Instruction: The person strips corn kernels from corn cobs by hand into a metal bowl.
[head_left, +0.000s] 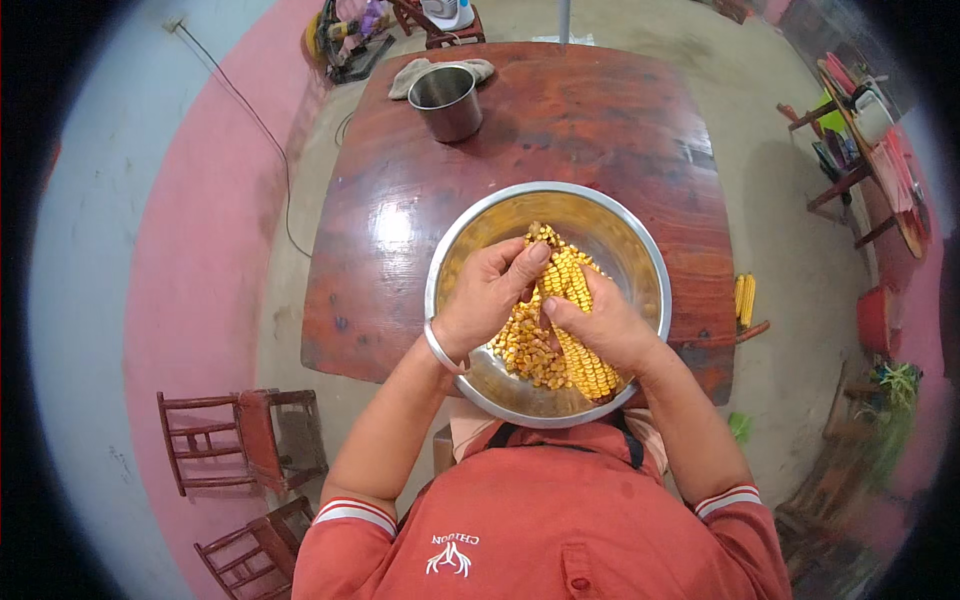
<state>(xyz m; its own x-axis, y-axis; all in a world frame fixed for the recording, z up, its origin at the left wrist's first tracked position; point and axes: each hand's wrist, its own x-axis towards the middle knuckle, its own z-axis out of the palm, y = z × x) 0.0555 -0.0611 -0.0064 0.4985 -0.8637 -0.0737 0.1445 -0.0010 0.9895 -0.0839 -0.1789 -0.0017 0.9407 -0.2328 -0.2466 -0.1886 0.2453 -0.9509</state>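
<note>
A yellow ear of dried corn (576, 330) lies slantwise over a wide stainless steel basin (660, 281). My right hand (611, 319) grips it around the middle, thumb on the kernels. Against the ear's far end, my left hand (487, 292) has its thumb and curled fingers at the side of the kernels; some of those fingers are hidden. Bare, darker patches show at that far tip. Loose corn kernels (529, 356) lie in a heap on the basin's bottom, partly covered by my hands and the ear.
The basin is at the near edge of a glossy reddish wooden table (585, 127). A steel pot (448, 105) stands farther back beside a crumpled cloth (480, 69). More ears of corn (744, 298) show past the right edge. Wooden chairs (259, 439) stand at left.
</note>
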